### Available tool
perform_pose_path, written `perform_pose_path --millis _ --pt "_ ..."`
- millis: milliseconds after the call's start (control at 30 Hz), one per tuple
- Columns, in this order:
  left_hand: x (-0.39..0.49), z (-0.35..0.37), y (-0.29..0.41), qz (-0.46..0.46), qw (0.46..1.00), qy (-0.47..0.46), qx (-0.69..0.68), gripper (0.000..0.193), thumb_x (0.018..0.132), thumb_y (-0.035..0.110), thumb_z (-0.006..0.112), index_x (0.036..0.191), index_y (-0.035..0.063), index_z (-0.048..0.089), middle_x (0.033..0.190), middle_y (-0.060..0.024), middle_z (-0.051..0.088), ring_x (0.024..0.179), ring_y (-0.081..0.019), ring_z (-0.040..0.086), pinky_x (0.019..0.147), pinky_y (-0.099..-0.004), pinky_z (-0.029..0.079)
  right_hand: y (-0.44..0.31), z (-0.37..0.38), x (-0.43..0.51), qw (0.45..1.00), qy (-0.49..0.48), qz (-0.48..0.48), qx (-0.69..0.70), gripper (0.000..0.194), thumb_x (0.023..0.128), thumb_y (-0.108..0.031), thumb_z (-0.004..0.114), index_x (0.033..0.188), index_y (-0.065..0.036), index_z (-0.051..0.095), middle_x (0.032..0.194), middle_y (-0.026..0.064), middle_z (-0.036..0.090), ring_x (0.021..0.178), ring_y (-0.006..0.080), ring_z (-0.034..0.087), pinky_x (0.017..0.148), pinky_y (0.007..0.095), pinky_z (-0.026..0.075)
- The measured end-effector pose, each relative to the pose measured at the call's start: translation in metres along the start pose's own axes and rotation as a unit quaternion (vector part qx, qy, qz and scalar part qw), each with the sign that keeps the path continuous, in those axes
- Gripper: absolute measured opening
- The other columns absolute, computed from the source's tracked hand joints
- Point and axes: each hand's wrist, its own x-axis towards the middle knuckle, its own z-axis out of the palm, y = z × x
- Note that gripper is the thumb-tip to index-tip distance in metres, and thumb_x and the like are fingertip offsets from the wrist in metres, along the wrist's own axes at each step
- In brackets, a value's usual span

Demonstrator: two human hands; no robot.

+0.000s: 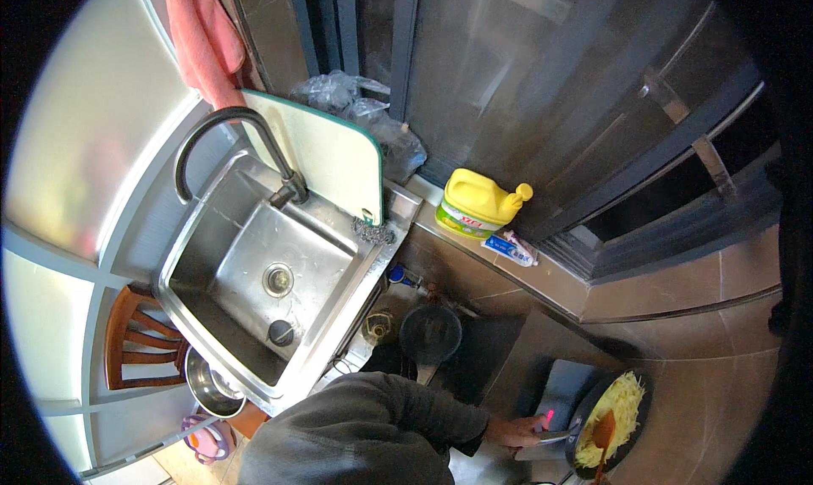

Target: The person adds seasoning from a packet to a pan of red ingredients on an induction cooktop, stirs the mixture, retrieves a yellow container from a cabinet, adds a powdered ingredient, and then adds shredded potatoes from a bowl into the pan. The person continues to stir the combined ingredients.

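My left hand (513, 432), at the end of a dark grey sleeve, grips the metal handle (554, 435) of a dark frying pan (637, 415). Pale yellow shreds of food (617, 404), which look like shredded potato, lie in the pan. A brown spatula (604, 429) rests its blade among the shreds, and its handle runs down to the picture's lower edge. Beneath the pan handle is a flat cooker (562, 386) with a lit red display. My right hand is out of view.
A steel sink (317, 244) with a black tap (279, 143) stands to the left. Behind it leans a green-edged cutting board (317, 148). A yellow jug (473, 199) stands on the window ledge. Another dark pan (430, 334) and a wooden chair (143, 339) are nearby.
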Motion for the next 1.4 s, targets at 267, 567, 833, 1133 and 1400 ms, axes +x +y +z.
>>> perform_pose_path --millis 267,567,833,1133,1400 --pt "-0.105 -0.067 0.105 0.285 0.828 0.245 0.416 0.027 0.094 0.018 0.057 0.117 0.0035 0.057 0.115 -0.0135 0.060 0.103 -0.0235 0.059 0.088 -0.0363 0.049 0.007 0.007 -0.009 1.000 0.008 0.012 -0.004 0.025 0.088 -0.009 0.055 0.112 -0.006 0.063 0.083 0.0181 0.064 0.074 0.0353 0.062 0.062 0.0465 0.046" --pt "-0.483 -0.267 0.140 0.136 0.225 0.908 0.325 0.035 0.085 0.012 0.059 0.116 -0.0050 0.057 0.119 -0.0209 0.053 0.107 -0.0315 0.052 0.097 -0.0444 0.039 0.019 -0.014 -0.056 0.997 0.032 0.054 -0.043 0.027 0.087 -0.009 0.056 0.113 -0.009 0.063 0.082 0.0165 0.064 0.076 0.0344 0.061 0.062 0.0462 0.047" --pt "-0.547 -0.281 0.141 0.119 0.144 0.815 0.549 0.018 0.090 0.017 0.058 0.092 -0.0008 0.060 0.092 -0.0154 0.062 0.076 -0.0265 0.057 0.070 -0.0396 0.047 0.023 -0.075 -0.074 0.991 0.046 0.127 -0.018 0.022 0.086 -0.010 0.061 0.107 -0.005 0.064 0.082 0.0196 0.066 0.076 0.0379 0.066 0.064 0.0486 0.052" --pt "-0.370 -0.175 0.202 0.201 0.119 0.781 0.579 0.047 0.084 0.008 0.062 0.126 -0.0019 0.042 0.126 -0.0185 0.049 0.110 -0.0289 0.049 0.097 -0.0422 0.037 0.004 -0.052 -0.021 0.993 0.097 0.060 -0.024 0.018 0.080 -0.003 0.055 0.096 -0.001 0.065 0.078 0.0209 0.064 0.073 0.0381 0.065 0.061 0.0475 0.053" --pt "-0.062 -0.138 0.104 0.136 0.797 0.337 0.482 0.053 0.093 0.010 0.059 0.142 0.0027 0.039 0.133 -0.0135 0.051 0.117 -0.0232 0.051 0.098 -0.0380 0.044 -0.021 -0.105 -0.088 0.991 0.036 0.033 -0.126 0.006 0.078 -0.008 0.062 0.078 -0.009 0.068 0.075 0.0133 0.067 0.071 0.0256 0.070 0.059 0.0367 0.056"
